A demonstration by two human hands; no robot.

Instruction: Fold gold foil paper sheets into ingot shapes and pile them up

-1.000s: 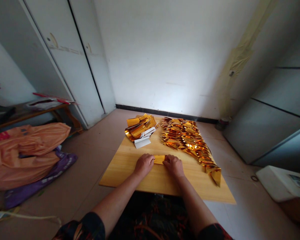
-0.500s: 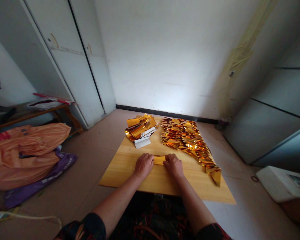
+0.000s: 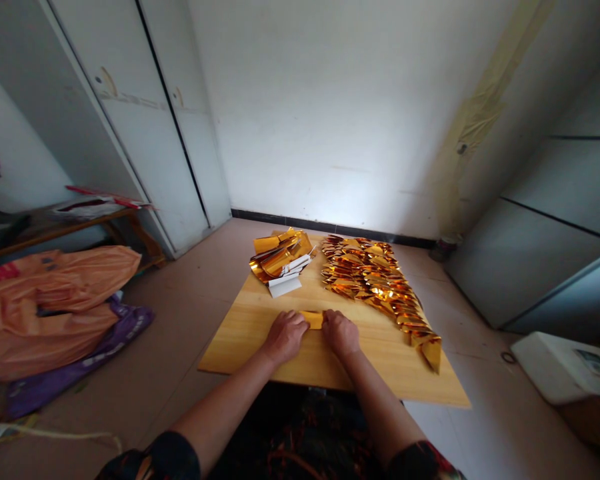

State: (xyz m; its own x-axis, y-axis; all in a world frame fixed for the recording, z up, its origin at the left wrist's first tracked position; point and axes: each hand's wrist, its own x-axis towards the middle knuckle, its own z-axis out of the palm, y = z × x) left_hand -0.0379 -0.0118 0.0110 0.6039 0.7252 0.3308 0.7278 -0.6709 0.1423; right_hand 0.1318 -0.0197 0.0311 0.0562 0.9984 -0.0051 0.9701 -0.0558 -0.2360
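A small strip of folded gold foil paper (image 3: 312, 320) lies low over the wooden board (image 3: 260, 347), its two ends held between my hands. My left hand (image 3: 286, 335) is closed on its left end, and my right hand (image 3: 341, 332) pinches the right end. My fingertips hide both ends of the paper. Beyond my left hand rests a loose pile of gold foil sheets (image 3: 280, 257), some showing white backs (image 3: 285, 285). To the right, rows of folded gold foil pieces (image 3: 370, 273) overlap and run down toward the board's right edge.
The board stands before a white wall (image 3: 320, 120). Left of it are a grey cabinet (image 3: 130, 107), a wooden bench (image 3: 105, 217) and an orange cloth-like heap (image 3: 65, 293) over a purple bag (image 3: 105, 347). A white box (image 3: 560, 367) sits on the right by a grey refrigerator-like cabinet (image 3: 555, 233).
Both hands have shifted slightly left, the right hand more, so they are closer together. Less of the gold foil paper shows between them. The piles stay put.
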